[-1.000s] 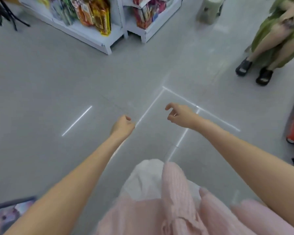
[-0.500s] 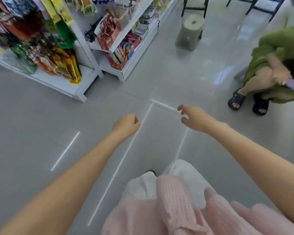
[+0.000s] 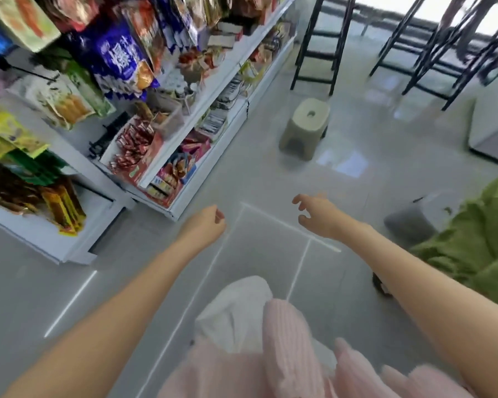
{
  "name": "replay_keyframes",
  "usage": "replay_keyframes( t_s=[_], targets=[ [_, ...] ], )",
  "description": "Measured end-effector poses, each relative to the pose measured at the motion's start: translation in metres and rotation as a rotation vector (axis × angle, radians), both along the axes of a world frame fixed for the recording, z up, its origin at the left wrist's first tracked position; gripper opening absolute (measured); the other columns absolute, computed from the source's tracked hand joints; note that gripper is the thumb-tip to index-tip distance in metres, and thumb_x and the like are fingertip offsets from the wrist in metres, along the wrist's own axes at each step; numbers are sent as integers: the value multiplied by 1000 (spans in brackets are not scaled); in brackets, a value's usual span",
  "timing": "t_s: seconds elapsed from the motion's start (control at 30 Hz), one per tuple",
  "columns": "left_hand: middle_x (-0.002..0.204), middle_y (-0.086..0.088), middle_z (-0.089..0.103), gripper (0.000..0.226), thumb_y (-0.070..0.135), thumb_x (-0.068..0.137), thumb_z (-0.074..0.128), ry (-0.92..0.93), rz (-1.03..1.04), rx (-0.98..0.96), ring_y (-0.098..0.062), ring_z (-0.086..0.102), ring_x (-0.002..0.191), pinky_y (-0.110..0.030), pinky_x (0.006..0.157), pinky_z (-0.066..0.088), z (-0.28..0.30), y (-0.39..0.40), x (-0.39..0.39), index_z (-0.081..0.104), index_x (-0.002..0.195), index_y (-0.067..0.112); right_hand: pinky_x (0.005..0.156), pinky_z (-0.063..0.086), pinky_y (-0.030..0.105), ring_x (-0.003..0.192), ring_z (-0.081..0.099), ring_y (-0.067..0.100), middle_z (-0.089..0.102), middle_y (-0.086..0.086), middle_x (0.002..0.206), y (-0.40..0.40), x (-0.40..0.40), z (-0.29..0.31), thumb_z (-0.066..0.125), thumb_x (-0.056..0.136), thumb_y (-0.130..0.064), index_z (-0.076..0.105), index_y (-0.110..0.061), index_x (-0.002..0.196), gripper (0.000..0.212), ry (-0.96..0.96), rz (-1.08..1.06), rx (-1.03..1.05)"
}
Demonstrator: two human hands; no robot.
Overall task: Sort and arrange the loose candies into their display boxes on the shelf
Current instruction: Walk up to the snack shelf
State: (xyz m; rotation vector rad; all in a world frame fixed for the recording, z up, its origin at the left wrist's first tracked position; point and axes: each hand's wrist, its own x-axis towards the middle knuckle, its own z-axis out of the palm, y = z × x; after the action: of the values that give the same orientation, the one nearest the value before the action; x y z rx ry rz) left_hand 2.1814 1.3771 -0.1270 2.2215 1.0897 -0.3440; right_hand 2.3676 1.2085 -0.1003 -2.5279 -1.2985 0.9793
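A white shop shelf (image 3: 213,90) runs along the left, packed with snacks. On its middle tier a red display box (image 3: 144,156) holds several red-wrapped candies (image 3: 131,145). Lower boxes of packets (image 3: 173,173) sit on the bottom tier. My left hand (image 3: 206,225) hangs over the grey floor with its fingers curled into a fist, holding nothing that I can see. My right hand (image 3: 314,214) is stretched forward to the right of it, fingers loosely spread and empty. Both hands are well short of the shelf.
A beige plastic stool (image 3: 305,127) stands on the floor ahead. Black metal chair legs (image 3: 322,53) rise behind it. A person in green clothes (image 3: 477,248) sits at the right beside a grey container (image 3: 408,225). Hanging snack bags (image 3: 118,58) fill the upper left.
The view has swung up and toward the shelf, which now fills the left. My right hand's fingers have spread apart; my left hand stays curled.
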Motion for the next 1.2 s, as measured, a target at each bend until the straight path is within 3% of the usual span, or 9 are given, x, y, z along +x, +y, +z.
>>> replay_keyframes(
  t_s=[0.13,0.3,0.53,0.73,0.87,1.0,1.1,1.2],
  targets=[
    [113,-8,61,25,19,92,44,-74,34,73,-27,57,101,-31,79,43,-13,80,106,55,113,10,94,35,35,117,45,32,49,14,130,81,122,-8,44,92,-10,38,-7,132,41,-109,0,51],
    [104,-6,64,21,13,90,46,-293,148,135,-26,59,95,-33,78,45,-6,163,243,56,108,9,93,36,42,111,46,38,52,20,126,158,259,-1,43,89,-4,44,-2,126,37,-226,-49,129],
    [115,-11,60,26,20,92,44,92,-175,44,-28,56,106,-33,87,44,-13,252,437,54,113,9,90,36,36,113,45,32,56,12,123,250,463,5,45,89,-7,43,-7,128,39,-138,-163,201],
    [110,-12,62,24,16,91,43,115,44,54,-29,57,99,-35,83,47,-35,308,544,56,108,8,89,47,38,96,56,26,61,11,111,349,608,-9,47,89,-12,47,-9,123,34,129,-402,277],
    [111,-12,62,23,14,91,44,91,229,42,-29,57,101,-35,83,45,-30,343,573,57,108,7,93,48,41,104,56,27,57,12,114,430,658,-9,47,91,-14,45,-9,126,35,175,-261,193],
    [113,-13,60,24,15,94,42,46,432,19,-31,57,100,-33,78,43,-38,403,606,54,112,6,92,46,39,107,55,30,57,12,118,526,691,-9,43,91,-12,39,-9,131,40,77,56,150],
    [111,-15,60,21,14,92,43,-2,513,38,-32,55,100,-32,75,39,-42,451,637,52,108,4,93,45,46,106,56,33,58,16,118,583,709,-11,44,91,-8,36,-6,132,42,15,259,210],
    [109,-13,61,18,12,90,46,-52,538,46,-31,56,99,-37,82,46,-35,482,662,53,106,6,92,44,41,107,55,33,56,18,119,619,730,-18,45,91,-7,35,-4,131,42,19,344,181]
  ],
)
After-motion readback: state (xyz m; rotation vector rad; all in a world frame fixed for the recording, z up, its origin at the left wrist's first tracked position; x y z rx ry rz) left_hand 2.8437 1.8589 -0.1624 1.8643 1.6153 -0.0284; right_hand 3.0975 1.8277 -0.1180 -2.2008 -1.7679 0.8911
